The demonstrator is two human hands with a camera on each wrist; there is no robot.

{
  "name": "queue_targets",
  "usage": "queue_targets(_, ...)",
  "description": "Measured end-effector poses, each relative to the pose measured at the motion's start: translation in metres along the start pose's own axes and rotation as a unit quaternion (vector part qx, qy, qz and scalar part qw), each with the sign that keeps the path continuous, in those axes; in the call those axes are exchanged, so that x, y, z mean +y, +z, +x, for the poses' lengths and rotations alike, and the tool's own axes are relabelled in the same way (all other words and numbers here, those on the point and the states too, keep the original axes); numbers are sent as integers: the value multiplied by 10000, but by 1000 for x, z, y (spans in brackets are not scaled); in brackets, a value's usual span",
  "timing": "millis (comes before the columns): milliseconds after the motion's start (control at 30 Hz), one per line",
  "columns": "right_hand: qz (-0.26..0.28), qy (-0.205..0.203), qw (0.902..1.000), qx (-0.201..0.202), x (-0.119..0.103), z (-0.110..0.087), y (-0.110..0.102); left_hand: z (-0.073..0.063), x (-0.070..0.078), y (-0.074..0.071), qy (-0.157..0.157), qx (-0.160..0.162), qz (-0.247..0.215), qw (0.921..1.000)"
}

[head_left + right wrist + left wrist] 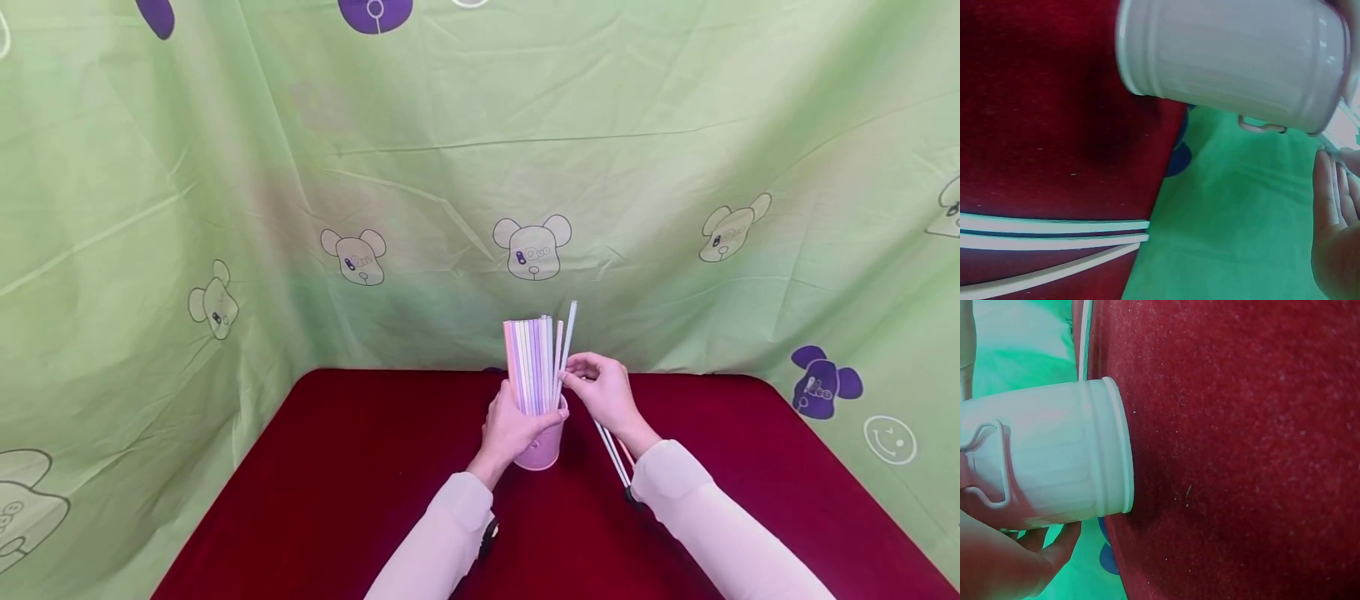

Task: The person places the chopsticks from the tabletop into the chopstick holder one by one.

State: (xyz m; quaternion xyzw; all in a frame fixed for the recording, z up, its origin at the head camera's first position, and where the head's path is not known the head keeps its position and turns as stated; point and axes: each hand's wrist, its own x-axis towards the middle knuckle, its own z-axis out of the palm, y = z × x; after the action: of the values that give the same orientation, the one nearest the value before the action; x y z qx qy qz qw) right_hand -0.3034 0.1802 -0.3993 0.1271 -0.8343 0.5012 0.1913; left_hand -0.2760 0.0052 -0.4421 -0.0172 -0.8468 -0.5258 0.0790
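Observation:
A small pink bucket [540, 454] with a wire side handle stands on the table, filled with a bundle of upright pastel straws [531, 367]. My left hand [513, 425] grips around the bucket's top and the base of the bundle, thumb across the front. In the left wrist view, fingers [1054, 550] curl under the pale bucket wall [1047, 456]. Between thumb and fingertips, my right hand [603, 392] pinches a pale blue straw [572, 321] at the bundle's right side; it rises above the others. A pink straw [558, 342] leans just beside it.
Three loose straws [1054, 240], two whitish and one pinkish, lie on the dark red tabletop [360, 483] to the bucket's right, partly under my right forearm. A green printed curtain [435, 183] hangs behind the table and along both sides.

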Motion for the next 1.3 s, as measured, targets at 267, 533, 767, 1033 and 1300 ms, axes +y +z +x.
queue_targets(267,-66,-140,9987,-492,10,-6,4,1,-1,0,48,72,-12,10000)
queue_targets(533,-149,-58,9972,-733,16,-11,4,-1,-2,0,8,82,-36,10000)
queue_targets(767,-122,52,9958,-905,13,-7,-3,-1,-1,0,-12,59,-25,10000)
queue_targets(1033,-293,168,9952,-922,10,-2,-17,-1,1,-1,-25,17,-46,10000)
queue_targets(1300,-631,310,9930,-947,23,0,-32,-2,1,-1,-36,27,-18,10000)
